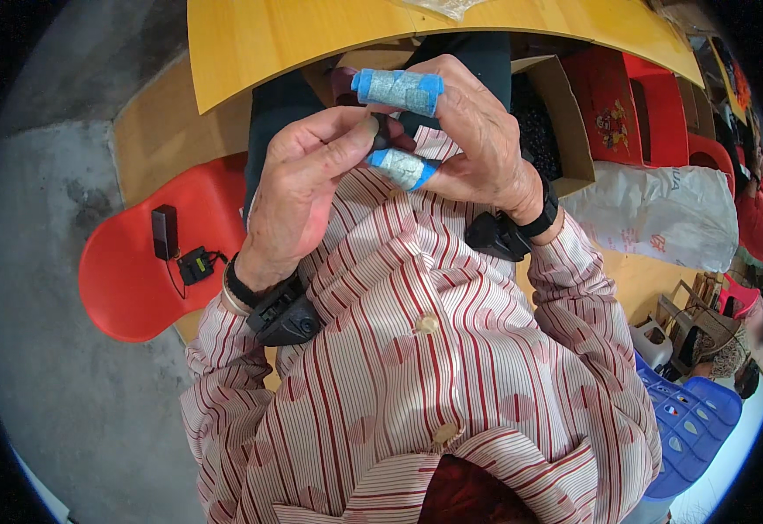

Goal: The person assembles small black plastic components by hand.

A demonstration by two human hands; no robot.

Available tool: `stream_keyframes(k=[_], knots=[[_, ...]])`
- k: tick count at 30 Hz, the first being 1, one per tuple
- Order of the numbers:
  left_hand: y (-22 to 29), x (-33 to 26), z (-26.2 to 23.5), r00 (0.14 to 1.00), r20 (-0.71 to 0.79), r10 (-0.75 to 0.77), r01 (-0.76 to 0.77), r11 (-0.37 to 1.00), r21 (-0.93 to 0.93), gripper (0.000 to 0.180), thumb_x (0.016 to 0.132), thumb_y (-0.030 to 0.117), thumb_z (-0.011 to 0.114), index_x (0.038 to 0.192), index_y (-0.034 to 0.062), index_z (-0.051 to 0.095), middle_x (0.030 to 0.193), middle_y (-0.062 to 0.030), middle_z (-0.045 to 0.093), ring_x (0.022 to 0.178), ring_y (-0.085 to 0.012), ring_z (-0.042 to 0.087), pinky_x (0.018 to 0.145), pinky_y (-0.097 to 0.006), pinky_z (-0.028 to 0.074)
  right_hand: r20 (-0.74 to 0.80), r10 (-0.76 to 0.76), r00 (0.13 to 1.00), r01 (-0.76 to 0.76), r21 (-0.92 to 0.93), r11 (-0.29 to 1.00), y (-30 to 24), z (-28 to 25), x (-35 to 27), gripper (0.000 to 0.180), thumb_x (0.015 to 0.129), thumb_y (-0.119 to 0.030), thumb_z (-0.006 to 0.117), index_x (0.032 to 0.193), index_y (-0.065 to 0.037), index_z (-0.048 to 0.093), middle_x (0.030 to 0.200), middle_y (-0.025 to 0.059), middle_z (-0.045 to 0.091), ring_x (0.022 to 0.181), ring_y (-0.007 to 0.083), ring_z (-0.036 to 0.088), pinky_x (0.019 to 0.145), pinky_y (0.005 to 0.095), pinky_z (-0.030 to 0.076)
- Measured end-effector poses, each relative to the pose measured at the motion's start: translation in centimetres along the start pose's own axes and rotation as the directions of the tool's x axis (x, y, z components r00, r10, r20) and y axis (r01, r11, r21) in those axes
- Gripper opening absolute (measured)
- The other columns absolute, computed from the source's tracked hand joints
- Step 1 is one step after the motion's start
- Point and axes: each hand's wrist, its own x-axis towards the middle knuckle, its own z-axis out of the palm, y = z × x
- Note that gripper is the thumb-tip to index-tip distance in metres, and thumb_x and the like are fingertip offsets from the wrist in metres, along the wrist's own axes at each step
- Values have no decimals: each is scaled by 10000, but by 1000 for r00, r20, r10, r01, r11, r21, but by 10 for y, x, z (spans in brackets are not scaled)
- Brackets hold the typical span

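Note:
In front of my chest, my left hand (pixel 299 179) pinches a small dark piece (pixel 382 131) between thumb and fingers. The piece is too small and too covered to name its kind. My right hand (pixel 486 131) is beside it, its thumb and index finger apart around the piece. Blue and grey tape (pixel 397 92) wraps that index finger, and more of the same tape (pixel 402 168) covers the thumb. The other right fingers are partly hidden behind; whether they touch the piece I cannot tell. Each wrist wears a black strap with a small black device.
A yellow tabletop (pixel 312 39) curves across beyond my hands. At left stands a red chair (pixel 128 288) with a black box (pixel 165 231) and a small wired device on it. At right are a cardboard box (pixel 573 131) of dark bits, red containers, a whitish plastic bag (pixel 661 214) and a blue plastic stool (pixel 687 428).

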Motion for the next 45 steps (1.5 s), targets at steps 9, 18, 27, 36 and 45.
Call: stream_keyframes(k=[9, 18, 27, 36, 45], knots=[[12, -3, 0, 993, 5, -114, 113, 993, 37, 294, 917, 157, 544, 1119, -52, 584, 1005, -47, 615, 920, -98, 556, 858, -238, 420, -45, -22, 999, 21, -21, 1000, -2, 0, -1, 405, 659, -111, 768, 995, -1, 570, 860, 104, 549, 784, 276, 544, 671, 353, 464], [13, -5, 2, 994, -20, -103, 104, 992, 70, 285, 897, 144, 548, 1104, -46, 592, 984, -60, 634, 875, -108, 574, 827, -235, 412, 111, 211, 971, -234, 276, 932, -4, -11, -4, 432, 777, -139, 701, 1167, 2, 578, 901, 101, 606, 831, 211, 604, 734, 291, 488], [17, -9, 5, 993, 3, -118, 112, 947, 301, 260, 905, 166, 547, 1061, -35, 602, 814, -75, 661, 744, -100, 602, 687, -212, 433, 223, 417, 881, -446, 686, 576, -4, -9, -10, 317, 889, -106, 605, 1183, -2, 549, 998, 54, 628, 956, 111, 586, 843, 252, 480], [17, -11, 14, 998, -54, -18, 44, 853, 520, 207, 889, 104, 563, 1031, -46, 579, 822, -68, 634, 736, -101, 593, 691, -219, 460, 129, 334, 934, -358, 359, 862, -3, -4, -9, 239, 743, 31, 585, 979, 8, 564, 851, 117, 575, 795, 280, 596, 709, 315, 479], [17, -12, 14, 996, -75, 42, 13, 788, 615, 173, 841, -1, 595, 1005, -56, 588, 814, -62, 641, 751, -80, 596, 696, -210, 481, 111, 252, 961, -274, 291, 917, -1, -7, -8, 376, 603, 85, 526, 969, 4, 557, 867, 117, 579, 811, 324, 581, 723, 348, 479]])
